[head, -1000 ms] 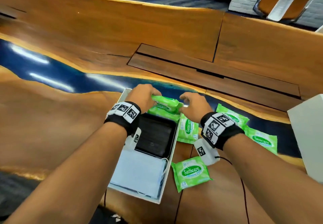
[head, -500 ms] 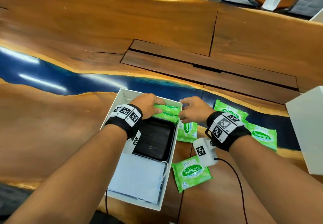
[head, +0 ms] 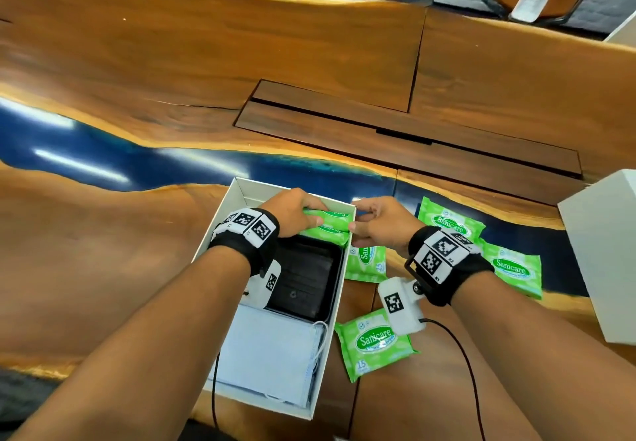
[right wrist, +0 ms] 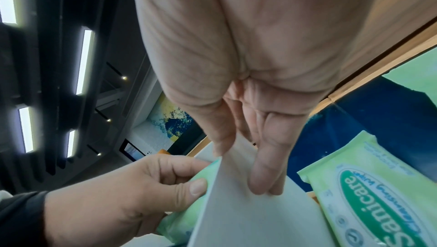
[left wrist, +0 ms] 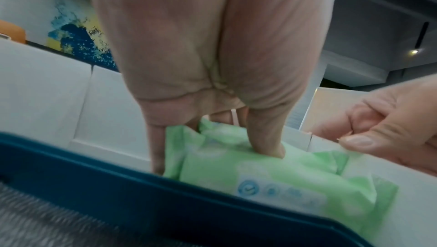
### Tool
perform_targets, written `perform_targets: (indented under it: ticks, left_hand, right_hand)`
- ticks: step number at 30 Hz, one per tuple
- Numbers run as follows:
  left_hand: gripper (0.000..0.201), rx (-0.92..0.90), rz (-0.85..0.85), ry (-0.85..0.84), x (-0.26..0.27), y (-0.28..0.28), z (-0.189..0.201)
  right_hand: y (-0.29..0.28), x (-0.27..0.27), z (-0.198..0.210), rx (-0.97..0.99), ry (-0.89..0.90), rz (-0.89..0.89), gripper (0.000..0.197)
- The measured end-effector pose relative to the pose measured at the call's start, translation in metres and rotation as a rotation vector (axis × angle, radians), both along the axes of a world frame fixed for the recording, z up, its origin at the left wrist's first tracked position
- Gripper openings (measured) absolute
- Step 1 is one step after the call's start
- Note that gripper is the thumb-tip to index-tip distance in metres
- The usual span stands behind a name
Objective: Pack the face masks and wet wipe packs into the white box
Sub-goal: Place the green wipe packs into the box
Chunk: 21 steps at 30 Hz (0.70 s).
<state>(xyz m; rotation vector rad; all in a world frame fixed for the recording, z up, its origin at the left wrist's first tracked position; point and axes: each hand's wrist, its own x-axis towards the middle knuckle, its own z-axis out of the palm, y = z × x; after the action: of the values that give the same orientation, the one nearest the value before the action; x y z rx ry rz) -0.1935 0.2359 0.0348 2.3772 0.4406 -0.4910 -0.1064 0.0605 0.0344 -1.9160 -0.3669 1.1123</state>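
Note:
The white box (head: 241,196) lies open on the table, with light blue face masks (head: 268,354) at its near end and a dark case (head: 306,278) in the middle. Green wet wipe packs (head: 330,222) are stacked at the far end. My left hand (head: 296,213) grips the top pack (left wrist: 272,176), its fingers (left wrist: 267,146) dug into the wrapper. My right hand (head: 382,223) pinches the box's right wall (right wrist: 248,223) near the far corner, thumb inside and fingers (right wrist: 264,181) outside. Several more packs (head: 375,344) lie on the table right of the box.
Loose packs lie beside the box wall (head: 364,261) and further right (head: 447,223), (head: 512,268). A white box part (head: 605,258) stands at the right edge. A black cable (head: 461,354) runs from my right wrist across the wood.
The green pack has gone down from above the box's far end onto the pack inside. My right hand has left the pack and taken hold of the box's right wall.

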Motion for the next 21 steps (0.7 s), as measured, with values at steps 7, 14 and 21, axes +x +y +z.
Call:
perform_targets:
  ticks: [7,14,21]
  left_hand:
    - [0.022,0.374,0.066,-0.122,-0.001,-0.008,0.013]
    - [0.028,0.491,0.164,-0.269,0.003,-0.016,0.02]
    - [0.024,0.442,0.218,-0.288,0.002,-0.012,0.021]
  right_hand:
    - [-0.026,0.03,-0.03,-0.343,-0.384,0.024,0.038]
    - [-0.021,0.013,-0.068,-0.673,-0.323,0.104,0.109]
    - [0.004,-0.002,-0.089,-0.648,-0.302,-0.09,0.117]
